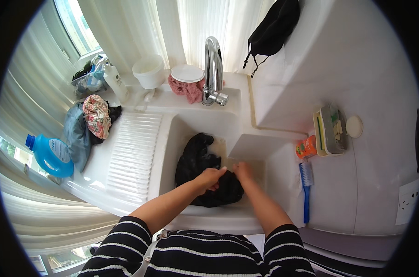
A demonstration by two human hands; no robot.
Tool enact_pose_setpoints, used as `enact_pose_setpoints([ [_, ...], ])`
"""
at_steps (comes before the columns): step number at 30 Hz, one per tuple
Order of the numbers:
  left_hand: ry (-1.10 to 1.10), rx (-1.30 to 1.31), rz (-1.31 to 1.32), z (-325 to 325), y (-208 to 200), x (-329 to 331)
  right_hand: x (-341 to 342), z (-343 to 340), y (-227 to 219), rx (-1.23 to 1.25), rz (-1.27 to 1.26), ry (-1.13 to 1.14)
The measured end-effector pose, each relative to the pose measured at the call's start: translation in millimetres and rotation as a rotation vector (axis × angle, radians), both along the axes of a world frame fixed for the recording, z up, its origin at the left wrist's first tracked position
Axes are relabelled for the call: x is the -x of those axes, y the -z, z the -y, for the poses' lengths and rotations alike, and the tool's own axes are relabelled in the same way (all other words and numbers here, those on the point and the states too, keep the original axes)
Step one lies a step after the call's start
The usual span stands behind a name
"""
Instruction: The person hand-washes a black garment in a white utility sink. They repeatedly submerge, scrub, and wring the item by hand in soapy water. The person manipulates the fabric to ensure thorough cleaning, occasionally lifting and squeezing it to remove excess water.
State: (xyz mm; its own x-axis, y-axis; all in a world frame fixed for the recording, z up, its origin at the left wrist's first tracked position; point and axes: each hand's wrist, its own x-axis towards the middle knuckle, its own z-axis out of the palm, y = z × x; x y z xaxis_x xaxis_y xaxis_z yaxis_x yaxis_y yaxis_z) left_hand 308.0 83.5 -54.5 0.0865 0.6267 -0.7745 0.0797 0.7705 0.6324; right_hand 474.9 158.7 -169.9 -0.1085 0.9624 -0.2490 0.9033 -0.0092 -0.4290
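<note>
A wet black garment [195, 161] lies bunched in the white sink basin [170, 138], with some cloudy water beside it. My left hand [211, 179] is closed on the cloth near the middle of the basin, thumb on top. Just to its right, my right hand [243, 171] grips the garment's right edge, its fingers partly hidden. The two hands are close together but apart. Above the basin's back edge stands a chrome faucet [213, 69]; no running water shows from it.
Left of the basin is a ribbed washboard [135, 152], with piled clothes [77, 134] and a blue detergent bottle [52, 154] beyond. A white tub [149, 71] and pink cloth [187, 88] sit behind. At right are a blue brush [306, 191], an orange container [306, 147] and a soap holder [330, 131].
</note>
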Motion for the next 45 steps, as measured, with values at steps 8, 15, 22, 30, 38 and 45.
enact_pose_setpoints([
  [8, -0.081, -0.286, -0.953, -32.4, 99.4, 70.0, 46.1, 29.9, -27.0, -0.227, -0.165, -0.558],
  [15, -0.356, 0.193, 0.245, -24.6, 122.0, 81.1, 30.9, -4.3, -29.5, 0.636, 0.495, -0.503],
  [22, -0.353, -0.583, -0.940, -37.0, 128.7, 65.6, 11.4, -14.8, 14.9, 0.436, 0.030, 0.101],
  [30, 0.687, 0.060, -0.803, -30.3, 77.4, 65.4, 32.4, 14.9, 1.3, 0.120, -0.215, 0.301],
  [38, -0.533, -0.153, -0.543, -20.4, 112.5, 74.1, 88.2, 21.4, 41.6, 0.247, -0.435, 0.199],
  [45, -0.641, 0.133, 0.510, -25.5, 37.4, 82.5, 81.0, 25.2, -103.3, 0.983, -1.255, 0.207],
])
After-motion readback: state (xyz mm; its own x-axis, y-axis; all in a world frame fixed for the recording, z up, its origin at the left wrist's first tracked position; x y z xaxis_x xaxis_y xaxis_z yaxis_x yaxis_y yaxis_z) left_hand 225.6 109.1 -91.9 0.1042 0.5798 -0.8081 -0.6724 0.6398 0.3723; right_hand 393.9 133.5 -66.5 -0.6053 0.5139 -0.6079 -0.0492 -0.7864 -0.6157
